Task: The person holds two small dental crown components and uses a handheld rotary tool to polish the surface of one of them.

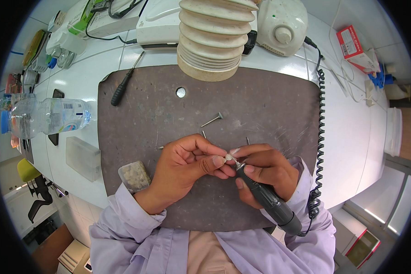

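Over the dark mat, my left hand pinches a small pale piece between thumb and index finger. My right hand grips a black rotary handpiece, its metal tip up against or very near that piece. A clear box of pale pieces sits beside my left wrist. A metal burr lies beyond my hands, with other thin metal bits partly visible. A black-handled screwdriver lies at the mat's upper left, near a small round disc.
A ribbed extraction hose hangs over the mat's back. A white control unit connects to a coiled cord along the right. Left are a water bottle, a phone and an empty clear case. A red box stands back right.
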Motion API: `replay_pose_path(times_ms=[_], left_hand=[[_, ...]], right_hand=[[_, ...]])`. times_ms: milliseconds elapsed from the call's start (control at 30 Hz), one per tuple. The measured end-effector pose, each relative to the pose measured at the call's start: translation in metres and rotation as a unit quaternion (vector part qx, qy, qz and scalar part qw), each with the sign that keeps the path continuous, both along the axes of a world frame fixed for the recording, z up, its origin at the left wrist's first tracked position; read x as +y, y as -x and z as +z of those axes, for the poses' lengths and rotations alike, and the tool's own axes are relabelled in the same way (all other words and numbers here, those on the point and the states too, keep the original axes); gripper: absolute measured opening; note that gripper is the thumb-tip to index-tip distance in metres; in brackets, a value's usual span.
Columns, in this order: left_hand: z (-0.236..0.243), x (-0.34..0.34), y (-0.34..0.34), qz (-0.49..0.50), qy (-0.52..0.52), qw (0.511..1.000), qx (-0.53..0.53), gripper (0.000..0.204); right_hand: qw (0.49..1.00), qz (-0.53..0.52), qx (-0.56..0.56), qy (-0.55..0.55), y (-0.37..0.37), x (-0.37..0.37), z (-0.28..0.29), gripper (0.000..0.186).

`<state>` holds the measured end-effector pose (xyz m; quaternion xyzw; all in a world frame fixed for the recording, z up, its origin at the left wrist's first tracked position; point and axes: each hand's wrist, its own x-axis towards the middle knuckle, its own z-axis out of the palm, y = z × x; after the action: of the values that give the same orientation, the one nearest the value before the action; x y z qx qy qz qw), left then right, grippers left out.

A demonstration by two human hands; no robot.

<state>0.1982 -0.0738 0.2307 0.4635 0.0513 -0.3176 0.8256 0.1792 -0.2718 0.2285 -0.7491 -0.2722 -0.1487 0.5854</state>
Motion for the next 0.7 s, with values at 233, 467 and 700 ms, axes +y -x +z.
replay_pose_path(times_ms=[233, 467, 700], left_hand=[[-0.0014, -0.0004, 0.0009, 0.003, -0.009, 1.000, -0.001, 0.007], [-0.0012, -0.0012, 0.0014, 0.010, -0.006, 1.000, -0.001, 0.007], [-0.0002, -0.0007, 0.0007, 0.010, -0.006, 1.000, 0.002, 0.009]], right_hand=[[1.000, 0.004, -0.007, 0.010, -0.0008, -0.0004, -0.0005, 0.034], [1.000, 0.005, -0.003, 0.014, -0.0009, -0.0011, 0.0008, 0.034], [1.000, -0.002, -0.002, -0.002, 0.0013, -0.0007, -0.0020, 0.035]])
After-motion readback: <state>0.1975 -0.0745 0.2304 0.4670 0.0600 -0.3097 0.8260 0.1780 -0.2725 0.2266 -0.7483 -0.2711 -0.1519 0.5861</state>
